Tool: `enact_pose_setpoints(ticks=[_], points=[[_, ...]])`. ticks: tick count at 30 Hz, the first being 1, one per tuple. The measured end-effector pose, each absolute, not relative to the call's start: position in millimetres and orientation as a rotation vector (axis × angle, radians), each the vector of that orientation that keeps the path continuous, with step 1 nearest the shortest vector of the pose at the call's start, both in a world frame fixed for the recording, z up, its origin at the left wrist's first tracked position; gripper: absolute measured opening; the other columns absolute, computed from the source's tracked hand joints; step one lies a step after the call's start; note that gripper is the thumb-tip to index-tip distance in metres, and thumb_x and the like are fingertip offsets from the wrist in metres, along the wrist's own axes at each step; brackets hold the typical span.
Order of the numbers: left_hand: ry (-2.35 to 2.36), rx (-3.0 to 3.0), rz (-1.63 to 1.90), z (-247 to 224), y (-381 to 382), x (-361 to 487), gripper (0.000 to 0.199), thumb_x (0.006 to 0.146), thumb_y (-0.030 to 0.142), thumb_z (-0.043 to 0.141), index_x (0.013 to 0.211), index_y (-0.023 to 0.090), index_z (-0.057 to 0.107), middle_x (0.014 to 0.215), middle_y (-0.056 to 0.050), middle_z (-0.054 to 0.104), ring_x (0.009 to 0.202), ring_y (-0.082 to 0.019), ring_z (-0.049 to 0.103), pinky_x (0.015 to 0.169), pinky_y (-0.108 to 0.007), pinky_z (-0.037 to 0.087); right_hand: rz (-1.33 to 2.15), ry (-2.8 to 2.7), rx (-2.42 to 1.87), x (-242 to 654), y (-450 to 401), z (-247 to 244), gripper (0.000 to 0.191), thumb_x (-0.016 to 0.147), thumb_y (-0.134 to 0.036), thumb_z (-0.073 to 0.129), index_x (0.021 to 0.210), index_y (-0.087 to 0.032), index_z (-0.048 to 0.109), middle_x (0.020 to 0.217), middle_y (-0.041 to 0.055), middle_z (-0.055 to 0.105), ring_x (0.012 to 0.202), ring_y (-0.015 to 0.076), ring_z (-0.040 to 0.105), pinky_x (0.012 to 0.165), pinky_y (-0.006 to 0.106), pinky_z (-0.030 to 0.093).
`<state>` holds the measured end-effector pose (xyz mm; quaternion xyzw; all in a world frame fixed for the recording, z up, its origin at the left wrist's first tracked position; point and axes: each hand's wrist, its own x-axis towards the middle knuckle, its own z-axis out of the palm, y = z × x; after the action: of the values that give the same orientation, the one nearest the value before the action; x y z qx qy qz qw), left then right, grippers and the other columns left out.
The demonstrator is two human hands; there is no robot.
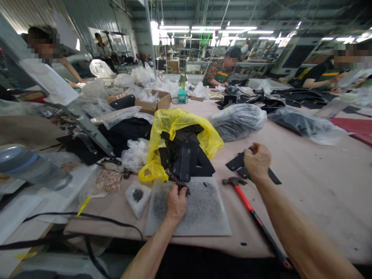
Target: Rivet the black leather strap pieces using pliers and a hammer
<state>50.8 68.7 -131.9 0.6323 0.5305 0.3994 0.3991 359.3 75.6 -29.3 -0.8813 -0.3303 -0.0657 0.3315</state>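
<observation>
My left hand [176, 203] is closed on a narrow black strip [174, 179], held over the near edge of a heap of black cut pieces [185, 157]. These pieces spill from an open yellow plastic bag [209, 141]. Beneath that hand lies a grey, scuffed board [200, 213]. To the right, my right hand [258, 161] is closed just above several flat black pieces [236, 162]; whatever its fingers pinch is too small or hidden to name. A claw hammer [244, 197] with a red and black handle lies between the board and my right forearm.
Left of the board are a small tray of dark bits [138, 195] and a bag of metal rings [107, 181]. A slanted metal post [87, 128] crosses the left side. Plastic-wrapped bundles [240, 120] lie behind. A co-worker [217, 71] leans over the far side.
</observation>
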Motion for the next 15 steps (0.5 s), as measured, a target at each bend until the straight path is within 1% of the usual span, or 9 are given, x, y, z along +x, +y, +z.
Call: enact_pose_setpoints(ticks=[1,2,3,5,8,10,12,14,15], points=[[1.339,1.601,1.013,-131.9,68.7,50.9,0.016,0.083,0.027,0.055,0.094,0.018,0.064,0.081,-0.006,0.072,0.077,-0.022,0.068,0.069,-0.029,0.049,-0.054,-0.955,-2.279,343.6,79.6,-33.2,0.042,0.084,-0.029,0.055,0.121,-0.011,0.06,0.112,0.015,0.068,0.102,0.0263,0.062,0.092,0.037,0.044],[1.334,1.602,1.015,-131.8,68.6,50.8,0.017,0.084,0.027,0.054,0.095,0.018,0.064,0.081,-0.006,0.072,0.077,-0.022,0.068,0.07,-0.03,0.049,0.137,-1.091,-2.241,322.0,84.3,-39.3,0.041,0.084,-0.032,0.057,0.12,-0.012,0.061,0.107,0.0123,0.069,0.093,0.0236,0.064,0.087,0.035,0.046],[1.328,1.604,1.016,-131.7,68.6,50.6,0.017,0.084,0.027,0.054,0.095,0.018,0.064,0.082,-0.006,0.072,0.078,-0.022,0.068,0.07,-0.03,0.05,0.268,-1.183,-2.202,296.5,89.6,-46.7,0.041,0.085,-0.037,0.057,0.119,-0.014,0.06,0.104,0.0104,0.07,0.09,0.0223,0.065,0.085,0.033,0.047],[1.314,1.611,1.011,-131.5,68.5,50.0,0.018,0.084,0.027,0.053,0.096,0.018,0.064,0.083,-0.007,0.072,0.08,-0.023,0.068,0.071,-0.031,0.05,0.397,-1.315,-2.181,243.0,101.0,-61.1,0.046,0.083,-0.046,0.063,0.117,-0.015,0.059,0.104,0.0106,0.069,0.097,0.0244,0.065,0.084,0.033,0.047],[1.302,1.621,1.009,-131.9,68.6,49.4,0.02,0.084,0.026,0.053,0.098,0.018,0.064,0.087,-0.008,0.073,0.081,-0.024,0.068,0.072,-0.032,0.051,0.376,-1.406,-2.281,184.4,116.0,-73.6,0.061,0.075,-0.056,0.07,0.116,-0.013,0.055,0.11,0.0168,0.064,0.101,0.0311,0.065,0.083,0.037,0.048],[1.302,1.624,1.012,-132.4,68.6,49.4,0.021,0.084,0.026,0.053,0.1,0.018,0.064,0.09,-0.009,0.073,0.083,-0.024,0.069,0.074,-0.033,0.051,0.376,-1.381,-2.333,169.0,123.3,-76.2,0.064,0.072,-0.056,0.074,0.115,-0.013,0.053,0.114,0.0195,0.062,0.102,0.0336,0.064,0.082,0.04,0.048],[1.308,1.624,1.004,-132.6,68.7,49.6,0.02,0.085,0.025,0.053,0.101,0.018,0.064,0.09,-0.009,0.073,0.083,-0.025,0.069,0.074,-0.033,0.051,0.453,-1.276,-2.303,169.8,128.6,-78.0,0.065,0.067,-0.048,0.079,0.114,-0.013,0.051,0.115,0.0208,0.061,0.104,0.0347,0.063,0.085,0.041,0.047],[1.318,1.624,0.99,-132.3,68.8,49.8,0.019,0.085,0.025,0.053,0.1,0.018,0.063,0.088,-0.009,0.073,0.082,-0.024,0.069,0.073,-0.033,0.051,0.549,-1.149,-2.226,181.7,132.0,-80.7,0.059,0.065,-0.039,0.079,0.112,-0.014,0.052,0.109,0.0187,0.064,0.104,0.0337,0.063,0.086,0.041,0.045],[1.323,1.624,0.984,-132.1,68.8,49.9,0.018,0.085,0.025,0.053,0.099,0.018,0.063,0.086,-0.008,0.073,0.081,-0.024,0.069,0.073,-0.032,0.05,0.582,-1.096,-2.188,190.4,133.0,-82.4,0.051,0.066,-0.035,0.076,0.108,-0.016,0.054,0.105,0.0161,0.065,0.103,0.0322,0.063,0.087,0.04,0.045]])
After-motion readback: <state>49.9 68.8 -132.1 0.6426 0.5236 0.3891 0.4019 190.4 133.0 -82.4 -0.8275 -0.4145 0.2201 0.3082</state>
